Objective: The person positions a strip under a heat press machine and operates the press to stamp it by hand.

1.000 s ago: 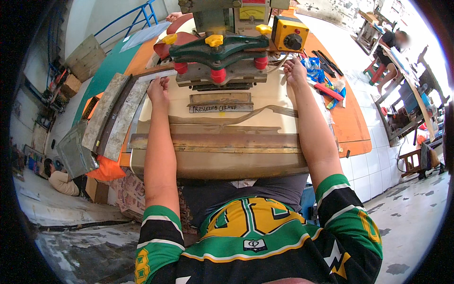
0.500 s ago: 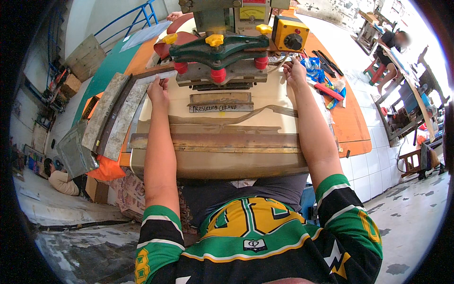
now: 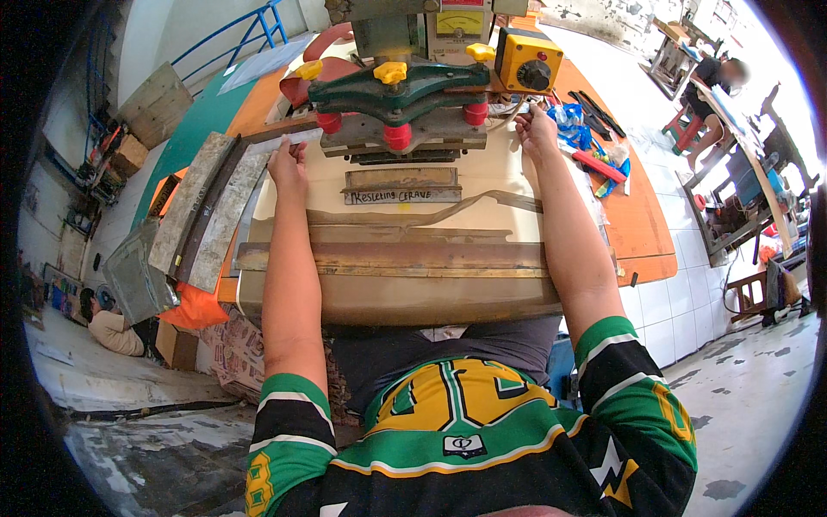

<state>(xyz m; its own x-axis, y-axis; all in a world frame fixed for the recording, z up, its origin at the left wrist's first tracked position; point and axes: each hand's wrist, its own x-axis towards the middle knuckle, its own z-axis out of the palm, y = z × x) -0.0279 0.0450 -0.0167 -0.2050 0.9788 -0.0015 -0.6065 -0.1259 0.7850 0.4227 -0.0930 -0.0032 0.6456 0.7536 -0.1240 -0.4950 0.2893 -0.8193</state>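
Note:
My left hand (image 3: 289,164) is at the left side of the press bed, its fingers curled together beside a pale strip (image 3: 300,138). My right hand (image 3: 537,133) is closed in a similar way at the right side of the bed, near a thin cable. What lies between the fingertips of either hand is too small to make out. Between them, the press head (image 3: 398,95), dark green with yellow knobs and red cylinders, hangs over the cream bed surface (image 3: 508,226). In front of it lies a short metal die (image 3: 403,186) with handwriting on its edge.
A long brown metal bar (image 3: 396,258) crosses the bed nearer me. Metal plates (image 3: 198,207) lean at the left. A yellow control box (image 3: 528,62) sits by the press head. Blue plastic wrap (image 3: 568,121) and a red tool (image 3: 598,165) lie right. Another person sits far right.
Another person's hand at the back left, behind the press, has gone out of view. My two hands have hardly moved.

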